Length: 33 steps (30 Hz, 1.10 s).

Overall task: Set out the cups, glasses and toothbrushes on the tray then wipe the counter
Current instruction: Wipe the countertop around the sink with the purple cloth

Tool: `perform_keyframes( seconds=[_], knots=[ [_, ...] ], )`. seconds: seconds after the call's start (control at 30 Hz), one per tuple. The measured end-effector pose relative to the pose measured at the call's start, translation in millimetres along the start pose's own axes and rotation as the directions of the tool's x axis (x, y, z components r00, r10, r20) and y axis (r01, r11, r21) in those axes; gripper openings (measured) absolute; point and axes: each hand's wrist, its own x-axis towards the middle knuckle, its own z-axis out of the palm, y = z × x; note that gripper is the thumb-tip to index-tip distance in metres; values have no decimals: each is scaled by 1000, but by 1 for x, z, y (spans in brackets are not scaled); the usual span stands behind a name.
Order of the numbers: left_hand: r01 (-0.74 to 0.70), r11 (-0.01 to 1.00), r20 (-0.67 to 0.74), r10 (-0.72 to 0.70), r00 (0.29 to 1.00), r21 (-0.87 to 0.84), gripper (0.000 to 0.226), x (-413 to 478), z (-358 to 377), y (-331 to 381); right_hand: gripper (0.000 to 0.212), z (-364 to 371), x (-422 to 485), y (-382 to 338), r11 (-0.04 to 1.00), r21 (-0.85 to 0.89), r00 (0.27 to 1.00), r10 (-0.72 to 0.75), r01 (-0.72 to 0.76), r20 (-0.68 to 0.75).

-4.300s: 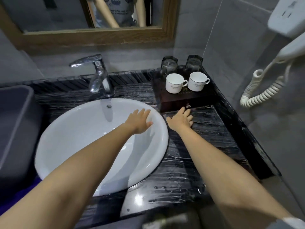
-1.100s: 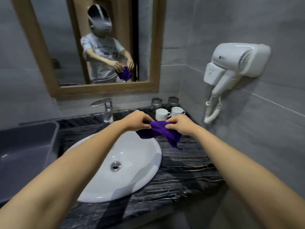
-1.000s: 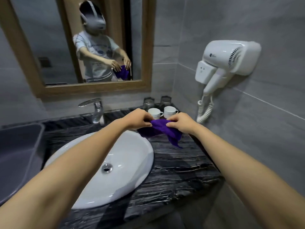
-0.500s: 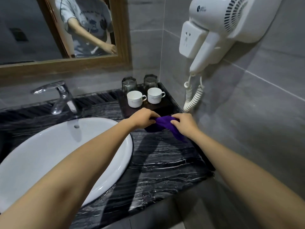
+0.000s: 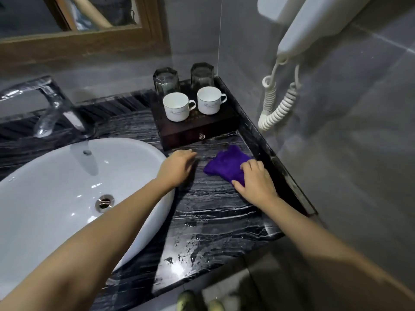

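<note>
A purple cloth (image 5: pixel 226 163) lies bunched on the black marble counter (image 5: pixel 213 212), just in front of the dark wooden tray (image 5: pixel 193 133). My right hand (image 5: pixel 254 182) presses down on the cloth's near edge. My left hand (image 5: pixel 177 166) rests flat on the counter beside the basin, fingers apart, holding nothing. On the tray stand two white cups (image 5: pixel 177 106) (image 5: pixel 210 99) in front and two dark glasses (image 5: pixel 166 81) (image 5: pixel 202 74), upside down, behind them. No toothbrushes are in view.
A white basin (image 5: pixel 67 187) fills the left side, with a chrome tap (image 5: pixel 49 102) behind it. A white hair dryer (image 5: pixel 314 23) with a coiled cord (image 5: pixel 278 104) hangs on the right wall. Water drops lie on the counter's front. A mirror hangs above.
Both hands held the purple cloth up in the air; now it lies on the counter under my right hand, and my left hand has let go. The view has tilted downward.
</note>
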Motion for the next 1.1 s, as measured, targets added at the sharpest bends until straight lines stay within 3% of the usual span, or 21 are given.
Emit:
perform_keyframes(
  seconds=[0.1,0.2,0.37,0.57,0.67,0.83,1.1],
  knots=[
    [68,996,-113,-61,992,54,34,-14,9,-31,59,7,13,1,966,1,965,-258,258,-42],
    [164,984,-192,-149,970,69,37,-18,15,-45,69,16,35,6,931,80,923,-363,355,126],
    [251,967,-162,-240,957,50,51,-17,30,-45,64,32,38,14,930,30,917,-366,366,157],
    [286,958,-158,-277,948,35,57,-19,35,-47,53,34,84,7,988,39,985,-153,150,78],
    [272,962,-145,-267,953,12,59,-21,39,-47,49,36,103,-2,992,46,990,-124,121,60],
    [261,963,-193,-268,944,-64,54,-20,43,-46,50,40,108,-5,990,40,988,-139,137,65],
    [252,964,-212,-264,941,-83,60,-20,45,-46,66,48,93,-58,954,102,952,-291,282,92]
  ],
)
